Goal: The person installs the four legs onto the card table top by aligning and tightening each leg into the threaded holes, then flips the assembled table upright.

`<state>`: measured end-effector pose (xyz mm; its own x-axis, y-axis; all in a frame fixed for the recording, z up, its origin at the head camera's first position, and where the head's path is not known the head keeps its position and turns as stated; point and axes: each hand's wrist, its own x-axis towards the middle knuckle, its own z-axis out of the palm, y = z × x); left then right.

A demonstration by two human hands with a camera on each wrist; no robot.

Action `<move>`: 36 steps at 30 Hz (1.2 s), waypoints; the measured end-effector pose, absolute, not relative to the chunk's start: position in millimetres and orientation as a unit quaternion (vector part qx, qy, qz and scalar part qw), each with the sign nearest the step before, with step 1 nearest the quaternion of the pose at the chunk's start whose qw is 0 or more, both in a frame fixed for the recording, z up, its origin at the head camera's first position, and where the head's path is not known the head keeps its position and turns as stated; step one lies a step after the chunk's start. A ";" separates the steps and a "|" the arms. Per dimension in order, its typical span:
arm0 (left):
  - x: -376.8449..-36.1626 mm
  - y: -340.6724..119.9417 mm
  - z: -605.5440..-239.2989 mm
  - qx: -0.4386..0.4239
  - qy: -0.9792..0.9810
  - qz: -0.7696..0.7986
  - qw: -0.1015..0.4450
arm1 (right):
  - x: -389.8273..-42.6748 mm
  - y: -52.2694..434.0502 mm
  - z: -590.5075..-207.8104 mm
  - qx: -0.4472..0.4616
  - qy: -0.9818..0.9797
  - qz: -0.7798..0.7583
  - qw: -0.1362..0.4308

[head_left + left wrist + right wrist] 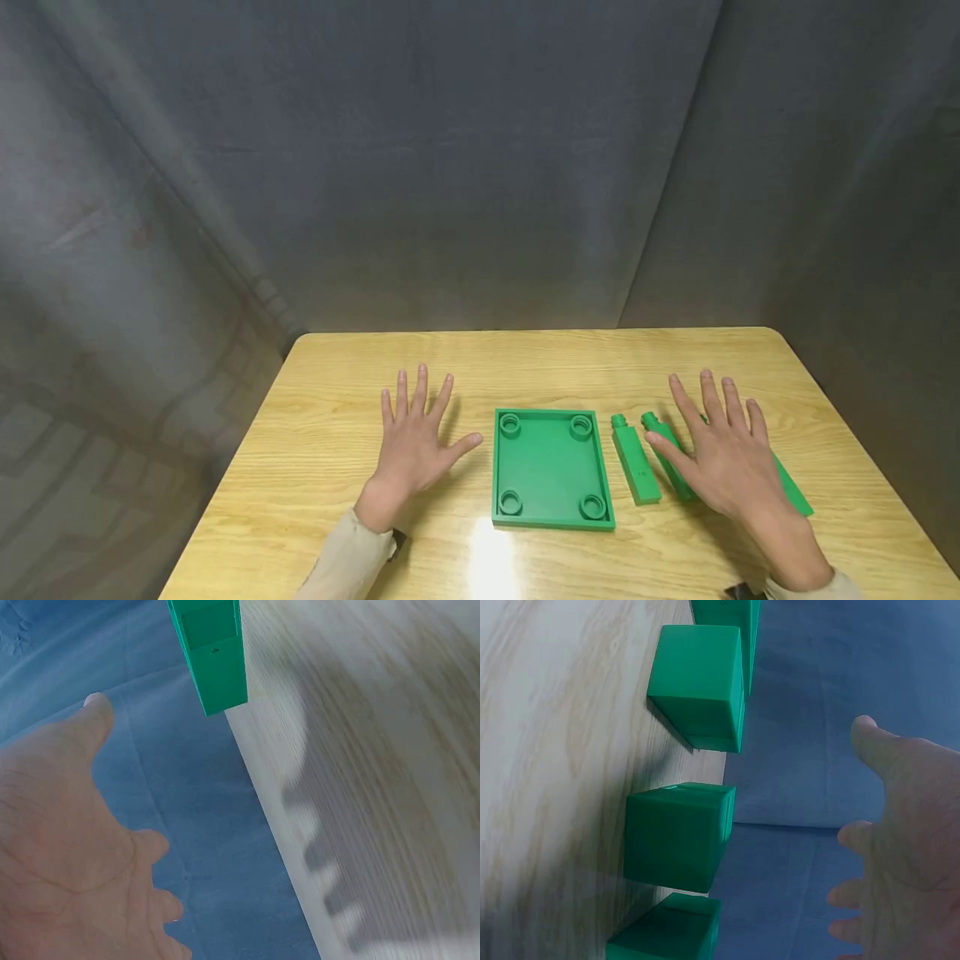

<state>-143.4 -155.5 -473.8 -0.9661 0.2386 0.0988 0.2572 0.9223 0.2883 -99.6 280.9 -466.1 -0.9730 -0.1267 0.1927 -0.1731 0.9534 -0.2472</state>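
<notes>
My left hand is held above the table with fingers spread and palm down, holding nothing. To its right lies a square green tray-like board with a raised rim and a round socket in each corner. My right hand hovers palm down, fingers apart, over several tapered green legs. One leg with a ridged, narrow end lies fully in sight beside the board. A second leg is partly hidden by the hand, and further green shows past the wrist side. In the right wrist view, square leg ends stand beside the open palm.
The wooden table has rounded far corners. Grey cloth hangs behind it and along both sides. A bright glare spot lies on the tabletop just below the board. Dark straps show at both wrists near the light sleeves.
</notes>
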 end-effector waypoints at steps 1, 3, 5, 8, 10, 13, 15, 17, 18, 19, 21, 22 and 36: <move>-143.1 -155.2 -473.4 -0.128 -0.980 -0.152 0.032 | -99.3 280.7 -466.0 0.076 -0.984 0.132 0.089; -142.8 -154.6 -472.8 -0.129 -0.979 -0.154 0.033 | -99.0 280.3 -465.5 0.077 -0.984 0.130 0.092; -142.4 -154.0 -472.5 -0.132 -0.978 -0.156 0.037 | -98.4 279.8 -464.7 0.077 -0.984 0.129 0.097; -140.8 -153.2 -472.7 -0.136 -0.977 -0.159 0.046 | -96.8 278.8 -463.5 0.078 -0.983 0.131 0.104; -138.8 -152.7 -472.7 -0.139 -0.975 -0.162 0.055 | -95.2 278.2 -462.9 0.078 -0.982 0.132 0.109; -134.3 -151.5 -472.1 -0.142 -0.973 -0.172 0.064 | -92.2 277.0 -462.5 0.079 -0.980 0.134 0.122; -130.7 -150.1 -471.9 -0.143 -0.970 -0.182 0.070 | -89.6 275.7 -462.6 0.078 -0.979 0.135 0.131; -126.6 -148.1 -472.4 -0.143 -0.968 -0.194 0.074 | -86.2 273.8 -463.0 0.078 -0.977 0.138 0.140; -124.4 -147.0 -473.0 -0.143 -0.966 -0.204 0.073 | -84.4 272.6 -463.5 0.078 -0.976 0.142 0.144; -121.9 -145.7 -473.5 -0.143 -0.963 -0.215 0.073 | -82.5 271.4 -464.1 0.078 -0.975 0.144 0.148; -116.2 -142.8 -474.5 -0.142 -0.958 -0.239 0.071 | -78.7 268.6 -466.5 0.079 -0.973 0.148 0.156; -113.3 -141.4 -474.9 -0.140 -0.955 -0.253 0.067 | -76.6 267.0 -467.7 0.080 -0.972 0.151 0.159; -79.8 -117.7 -486.9 -0.088 -0.901 -0.423 0.047 | -56.8 238.0 -482.1 0.071 -0.934 0.257 0.237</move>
<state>-79.8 -117.7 -486.9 -0.9799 0.1192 0.1599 0.1992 0.6265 0.7536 -56.8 238.0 -482.1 -0.8779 -0.0108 0.4788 -0.2542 0.8578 -0.4467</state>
